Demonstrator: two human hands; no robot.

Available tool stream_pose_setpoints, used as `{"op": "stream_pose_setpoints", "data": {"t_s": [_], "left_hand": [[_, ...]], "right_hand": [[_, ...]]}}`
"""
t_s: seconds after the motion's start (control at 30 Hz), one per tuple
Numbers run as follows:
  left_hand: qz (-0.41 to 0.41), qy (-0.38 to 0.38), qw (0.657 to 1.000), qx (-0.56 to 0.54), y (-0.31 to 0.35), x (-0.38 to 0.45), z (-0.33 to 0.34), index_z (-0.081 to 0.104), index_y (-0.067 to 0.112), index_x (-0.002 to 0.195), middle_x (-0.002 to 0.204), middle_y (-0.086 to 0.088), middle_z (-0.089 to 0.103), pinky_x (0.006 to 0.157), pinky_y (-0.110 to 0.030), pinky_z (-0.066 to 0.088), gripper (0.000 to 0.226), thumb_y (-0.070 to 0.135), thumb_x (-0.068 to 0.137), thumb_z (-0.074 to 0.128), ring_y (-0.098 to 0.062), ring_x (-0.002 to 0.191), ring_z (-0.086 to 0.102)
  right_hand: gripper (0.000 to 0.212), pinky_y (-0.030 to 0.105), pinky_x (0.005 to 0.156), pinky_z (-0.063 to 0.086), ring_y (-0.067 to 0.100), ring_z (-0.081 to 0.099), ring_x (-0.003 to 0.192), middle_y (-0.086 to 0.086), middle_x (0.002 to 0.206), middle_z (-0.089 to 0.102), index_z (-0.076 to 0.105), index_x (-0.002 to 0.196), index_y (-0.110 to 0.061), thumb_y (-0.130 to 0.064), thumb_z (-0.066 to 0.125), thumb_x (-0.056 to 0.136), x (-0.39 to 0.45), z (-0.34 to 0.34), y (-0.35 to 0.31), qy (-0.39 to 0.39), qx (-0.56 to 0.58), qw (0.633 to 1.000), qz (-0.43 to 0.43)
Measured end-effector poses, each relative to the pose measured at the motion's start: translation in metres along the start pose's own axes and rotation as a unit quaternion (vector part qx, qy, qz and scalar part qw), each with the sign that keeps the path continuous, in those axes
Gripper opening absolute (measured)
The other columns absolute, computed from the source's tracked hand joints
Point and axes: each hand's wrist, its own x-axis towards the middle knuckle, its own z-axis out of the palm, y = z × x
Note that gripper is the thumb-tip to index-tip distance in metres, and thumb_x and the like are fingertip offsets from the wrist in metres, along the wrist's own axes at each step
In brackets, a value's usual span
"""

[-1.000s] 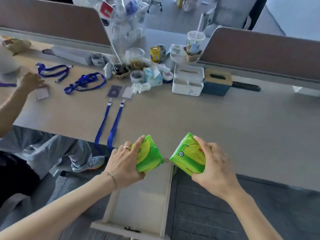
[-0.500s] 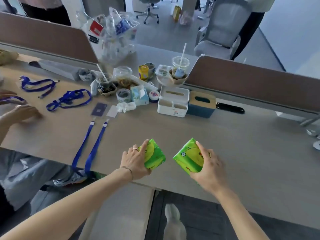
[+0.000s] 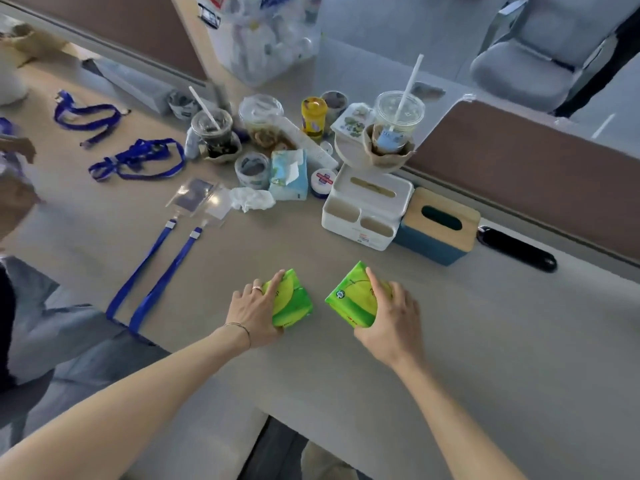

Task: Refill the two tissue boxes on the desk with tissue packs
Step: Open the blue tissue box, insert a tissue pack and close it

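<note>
Two green tissue packs rest on the grey desk (image 3: 485, 341) in front of me. My left hand (image 3: 252, 311) grips the left tissue pack (image 3: 292, 303). The right tissue pack (image 3: 353, 299) is held by my right hand (image 3: 391, 322). Beyond them stands a white tissue box (image 3: 367, 207) with a slot in its lid and two front compartments. Touching its right side is a blue tissue box (image 3: 438, 230) with a wooden lid and a dark oval slot. Both slots show no tissue.
Drink cups with straws (image 3: 398, 123), jars, a yellow can (image 3: 313, 116), an open tissue pack (image 3: 289, 173) and a crumpled tissue (image 3: 251, 199) crowd the desk behind the boxes. Blue lanyards (image 3: 152, 268) lie left. A black object (image 3: 517, 249) lies right. Another person sits at left.
Both hands have carried the green packs forward from the desk's front edge, above the open drawer, onto the desktop, nearer the two boxes. My view has moved closer to the desk.
</note>
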Motion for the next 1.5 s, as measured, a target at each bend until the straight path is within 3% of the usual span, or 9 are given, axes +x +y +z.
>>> {"op": "stream_pose_setpoints", "data": {"t_s": [0.13,0.33,0.47,0.63,0.73,0.9,1.13,1.3,1.5], "left_hand": [[-0.008,0.002,1.000,0.004,0.002,0.003,0.002,-0.011,0.039,0.155,0.131,-0.008,0.048,0.093,-0.037,0.042,0.127,0.064,0.059,0.068,-0.029,0.113,0.054],[-0.018,0.007,0.999,-0.029,0.004,0.001,-0.007,-0.009,0.036,0.157,0.147,-0.012,0.037,0.117,-0.044,0.025,0.131,0.075,0.053,0.062,-0.031,0.141,0.032],[-0.003,0.047,0.997,-0.068,0.013,0.001,-0.019,-0.004,0.037,0.158,0.150,-0.010,0.037,0.122,-0.045,0.016,0.115,0.079,0.069,0.057,-0.029,0.145,0.028],[0.062,0.093,0.988,-0.106,0.048,0.025,-0.029,0.010,0.030,0.159,0.145,-0.008,0.045,0.118,-0.044,0.028,0.095,0.069,0.081,0.048,-0.029,0.137,0.040],[0.094,0.095,0.982,-0.131,0.080,0.041,-0.039,0.015,0.028,0.159,0.146,-0.008,0.044,0.116,-0.043,0.031,0.089,0.066,0.084,0.047,-0.028,0.133,0.042],[0.171,0.086,0.970,-0.147,0.138,0.075,-0.055,0.019,0.030,0.157,0.148,-0.004,0.042,0.114,-0.040,0.033,0.082,0.054,0.087,0.054,-0.027,0.135,0.041],[0.219,0.055,0.965,-0.130,0.185,0.123,-0.065,0.019,0.029,0.156,0.152,-0.004,0.036,0.116,-0.035,0.029,0.075,0.048,0.092,0.053,-0.024,0.139,0.036],[0.240,0.036,0.962,-0.130,0.188,0.123,-0.066,0.013,0.028,0.158,0.152,-0.004,0.033,0.114,-0.034,0.032,0.080,0.043,0.092,0.055,-0.024,0.139,0.036],[0.272,0.043,0.952,-0.134,0.194,0.105,-0.077,0.014,0.031,0.155,0.148,-0.004,0.034,0.107,-0.035,0.039,0.080,0.035,0.090,0.059,-0.027,0.134,0.039]], "right_hand": [[0.110,0.042,0.088,0.044,0.029,0.053,0.102,0.007,0.114,0.052,0.031,0.151,-0.032,-0.044,0.073,0.051,0.027,0.020,0.005,-0.017,-0.003,1.000,-0.023],[0.107,0.042,0.087,0.042,0.032,0.053,0.098,0.008,0.111,0.052,0.034,0.151,-0.030,-0.038,0.074,0.051,0.046,0.045,0.012,-0.048,-0.015,0.997,-0.053],[0.108,0.043,0.087,0.042,0.033,0.054,0.097,0.009,0.112,0.051,0.034,0.151,-0.029,-0.036,0.077,0.053,0.049,0.056,0.017,-0.052,-0.009,0.997,-0.060],[0.102,0.049,0.101,0.038,0.033,0.051,0.115,0.011,0.129,0.052,0.028,0.154,-0.027,-0.072,0.061,0.068,0.055,0.044,0.025,-0.025,0.012,0.998,-0.053],[0.085,0.048,0.100,0.040,0.034,0.051,0.118,0.011,0.133,0.051,0.033,0.151,-0.022,-0.050,0.065,0.078,0.069,0.012,0.045,0.047,0.039,0.998,-0.020],[0.077,0.044,0.100,0.041,0.034,0.051,0.117,0.010,0.128,0.056,0.047,0.143,-0.014,-0.010,0.074,0.072,0.119,-0.035,0.098,0.107,0.006,0.993,0.046],[0.069,0.041,0.103,0.040,0.035,0.053,0.116,0.010,0.124,0.060,0.044,0.145,-0.014,-0.017,0.073,0.083,0.169,-0.033,0.133,0.002,-0.059,0.998,0.029],[0.054,0.038,0.090,0.045,0.033,0.056,0.102,0.010,0.112,0.059,0.053,0.134,-0.013,-0.010,0.073,0.083,0.167,-0.030,0.134,0.006,-0.045,0.998,0.036],[0.055,0.040,0.085,0.048,0.032,0.058,0.100,0.009,0.108,0.061,0.057,0.128,-0.012,-0.010,0.080,0.078,0.109,-0.055,0.129,0.027,-0.018,0.997,0.065]]}}
